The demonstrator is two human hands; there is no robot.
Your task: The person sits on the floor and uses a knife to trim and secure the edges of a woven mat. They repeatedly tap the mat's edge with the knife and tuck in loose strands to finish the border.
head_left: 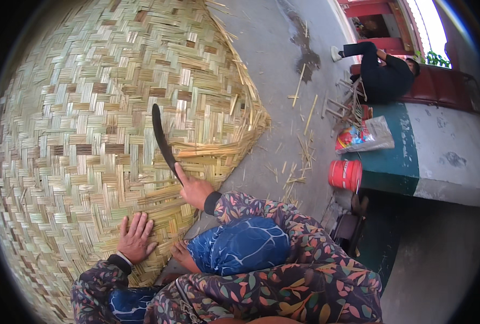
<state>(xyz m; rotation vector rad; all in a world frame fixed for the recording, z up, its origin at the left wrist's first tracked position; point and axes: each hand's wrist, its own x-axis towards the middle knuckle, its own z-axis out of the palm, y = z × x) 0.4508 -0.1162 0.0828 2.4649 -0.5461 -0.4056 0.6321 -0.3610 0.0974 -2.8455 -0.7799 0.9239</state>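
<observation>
A large mat (89,178) woven from flat pale green and straw-coloured strips spreads over the floor on the left. My left hand (136,238) lies flat on it near its front edge, fingers stretched out and holding nothing. To the right, my right hand (195,190) is closed round the grip of a long, dark, curved knife (162,137). Its index finger lies along the blade's base, and the hand hides the grip. The blade points away over the weave, its tip curving left. Beside it, loose strip ends (213,150) lie folded along the mat's right corner.
Cut strips (299,175) litter the grey concrete floor (267,48) right of the mat. Farther right are a red bucket (345,174), a printed sack (367,136) and a wooden stool (337,108). A person in dark clothes (386,75) sits beyond. My bare foot (183,256) is by the mat's edge.
</observation>
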